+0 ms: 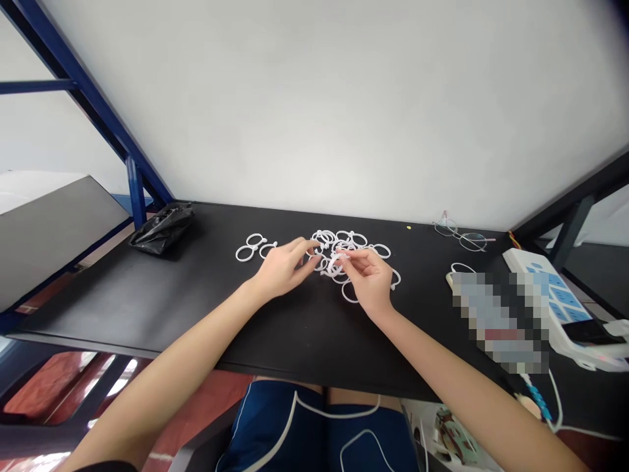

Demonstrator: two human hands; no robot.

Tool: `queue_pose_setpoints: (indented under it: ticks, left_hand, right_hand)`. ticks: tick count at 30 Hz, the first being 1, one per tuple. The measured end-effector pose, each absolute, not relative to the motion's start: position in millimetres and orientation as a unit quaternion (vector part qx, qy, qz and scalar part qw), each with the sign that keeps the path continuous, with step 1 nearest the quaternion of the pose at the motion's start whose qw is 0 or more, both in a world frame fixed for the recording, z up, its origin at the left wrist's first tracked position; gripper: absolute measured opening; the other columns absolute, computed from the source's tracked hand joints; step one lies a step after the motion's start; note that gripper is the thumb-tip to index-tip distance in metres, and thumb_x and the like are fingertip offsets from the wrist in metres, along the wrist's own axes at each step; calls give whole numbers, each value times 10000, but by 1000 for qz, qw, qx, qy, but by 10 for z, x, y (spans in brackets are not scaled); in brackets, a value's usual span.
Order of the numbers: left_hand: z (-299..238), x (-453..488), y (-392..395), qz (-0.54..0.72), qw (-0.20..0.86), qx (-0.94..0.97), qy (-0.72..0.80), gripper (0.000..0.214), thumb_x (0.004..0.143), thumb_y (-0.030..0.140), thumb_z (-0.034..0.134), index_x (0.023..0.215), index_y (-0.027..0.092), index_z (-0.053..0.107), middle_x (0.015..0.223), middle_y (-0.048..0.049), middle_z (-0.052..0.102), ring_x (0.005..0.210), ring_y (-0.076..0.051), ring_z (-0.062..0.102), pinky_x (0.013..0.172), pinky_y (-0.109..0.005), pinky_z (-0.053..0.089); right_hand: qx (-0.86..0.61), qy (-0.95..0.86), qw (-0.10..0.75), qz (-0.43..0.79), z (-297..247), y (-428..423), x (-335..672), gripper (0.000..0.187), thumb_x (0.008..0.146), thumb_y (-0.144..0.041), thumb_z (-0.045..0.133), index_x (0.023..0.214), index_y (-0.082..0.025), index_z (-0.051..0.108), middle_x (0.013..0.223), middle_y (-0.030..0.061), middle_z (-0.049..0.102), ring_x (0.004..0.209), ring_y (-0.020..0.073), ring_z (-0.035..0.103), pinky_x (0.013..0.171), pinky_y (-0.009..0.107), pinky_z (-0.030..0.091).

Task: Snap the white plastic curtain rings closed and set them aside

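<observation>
Rings: white plastic rings (351, 244) lie in a loose heap on the black desk (147, 295), near its far edge and just ahead of both hands.
Left hand: left hand (284, 265) rests low on the desk with its fingers stretched toward the heap; thumb and forefinger are pinched narrow at a ring on the heap's left side, though whether they truly grip it is hard to tell at this size.
Right hand: right hand (371, 275) is lifted a little above the desk, fingers curled in, holding a small cluster of rings between thumb and fingertips.
Separate rings: three rings (253, 248) lie apart to the left of the heap, flat on the desk and touching or nearly touching one another.
Progress: judging by how things lie, the work looks early; only those few rings sit clear of the heap, and most are tangled together in the middle.
Bag: a crumpled black plastic bag (163, 229) sits at the far left of the desk, well apart from the rings.
Glasses: a pair of thin-rimmed glasses (462, 236) lies at the far right near the wall.
Power strip: a white power strip (560, 298) with blue switches lies at the right edge, a cable trailing off it.
</observation>
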State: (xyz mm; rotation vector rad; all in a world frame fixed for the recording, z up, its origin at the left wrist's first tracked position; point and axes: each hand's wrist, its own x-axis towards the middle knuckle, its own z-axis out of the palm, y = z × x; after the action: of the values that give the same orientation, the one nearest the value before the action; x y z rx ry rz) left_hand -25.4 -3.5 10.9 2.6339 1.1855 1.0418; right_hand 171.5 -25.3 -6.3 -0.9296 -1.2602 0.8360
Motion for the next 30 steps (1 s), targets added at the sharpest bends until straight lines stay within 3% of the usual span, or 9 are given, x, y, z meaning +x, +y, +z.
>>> queue_pose_setpoints:
  ticks: [5,12,17,22,30]
  left_hand:
    - [86,-141,-127,322,43,890,320,549,933,503,499,1359,186,362,1100,-100,631,855,-169,654,658,-252,525]
    - [57,-37,-153,306,-21,905,295,499,987,458,413,1395,207,274,1070,-104,645,859,-185,683,681,-276,564]
    - [98,-66,-144,325,-78,902,273,442,989,436,417,1341,187,320,992,-94,666,811,-182,681,696,-280,561]
    - [130,-99,-136,366,-44,894,253,436,962,495,445,1242,166,389,985,-94,657,771,-170,664,636,-257,539]
    - [83,-135,-122,395,39,881,258,458,984,544,311,1207,154,400,934,-87,618,706,-161,605,608,-271,507]
  right_hand:
    - [-413,-574,614,351,-90,-250,1737,113,799,-298,738,883,-228,709,914,56,764,817,239,751,756,382,637]
    - [-424,-576,620,323,-20,-304,1732,77,776,-300,759,820,-241,735,783,27,764,648,222,740,635,357,648]
    - [-410,-596,611,322,14,-343,1720,66,767,-295,767,775,-237,736,716,14,754,602,216,730,579,329,640]
    - [-387,-666,575,276,57,-376,1738,115,859,-243,665,768,-196,716,715,32,740,629,188,723,574,279,615]
    - [-280,-776,548,138,48,-385,1743,203,865,-80,580,1030,-172,658,857,68,713,687,156,697,623,268,610]
